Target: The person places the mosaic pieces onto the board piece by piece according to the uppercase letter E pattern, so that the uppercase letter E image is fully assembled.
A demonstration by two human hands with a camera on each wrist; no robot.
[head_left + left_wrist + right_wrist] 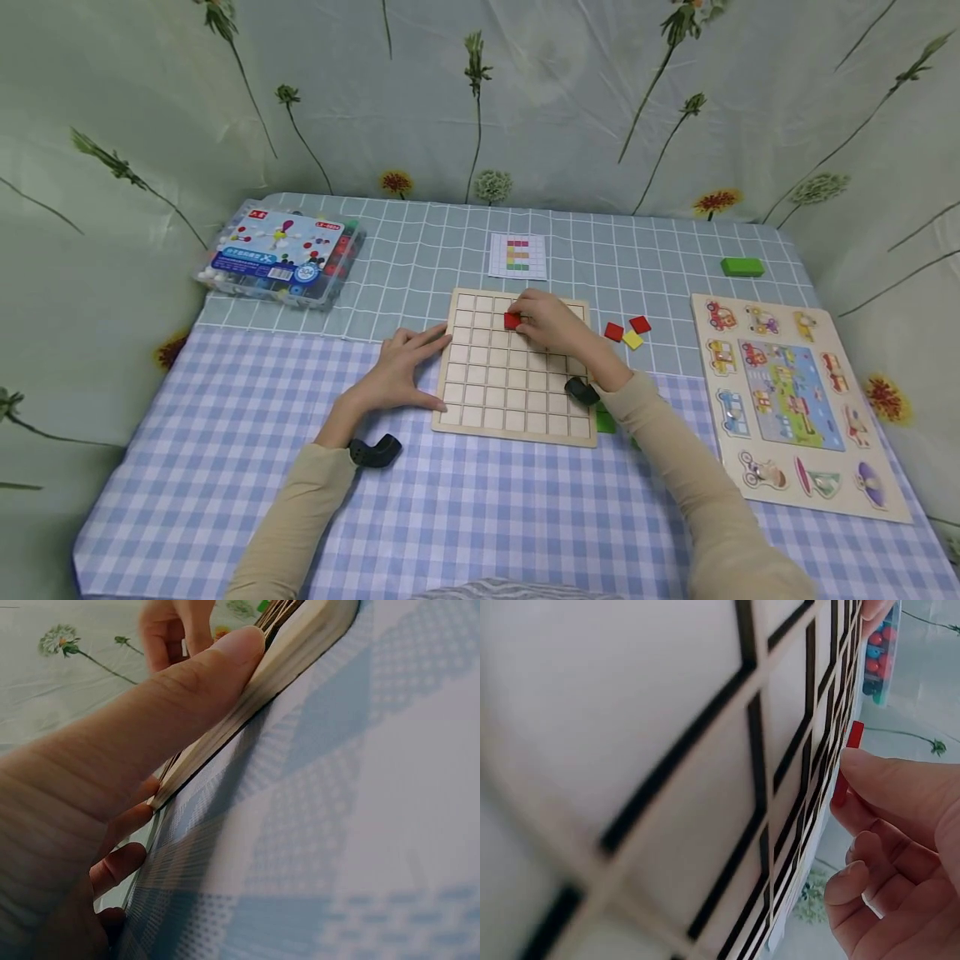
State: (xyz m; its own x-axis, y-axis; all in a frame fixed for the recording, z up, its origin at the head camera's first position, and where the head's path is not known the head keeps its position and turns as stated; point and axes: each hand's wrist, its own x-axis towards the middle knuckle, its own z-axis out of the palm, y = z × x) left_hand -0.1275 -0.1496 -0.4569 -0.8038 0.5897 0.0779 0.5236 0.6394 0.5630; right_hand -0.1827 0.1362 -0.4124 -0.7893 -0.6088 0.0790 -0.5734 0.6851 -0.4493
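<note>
A wooden grid board (486, 375) lies on the cloth in front of me. My right hand (553, 321) is over its upper part and pinches a red square tile (512, 321) between thumb and fingers; the right wrist view shows this tile (847, 765) edge-on, close to the grid. With fingers spread, my left hand (393, 375) touches the board's left edge. In the left wrist view the thumb (187, 682) rests against the board's rim (300, 656). Beyond the board lies a printed card (517, 256) with a coloured square pattern.
Right of the board lie two red tiles (613, 332) and a yellow tile (633, 340). Green pieces (606, 422) are partly hidden under my right forearm. A picture puzzle board (802, 408) and a green block (742, 267) are at the right, a plastic case (281, 254) at the back left.
</note>
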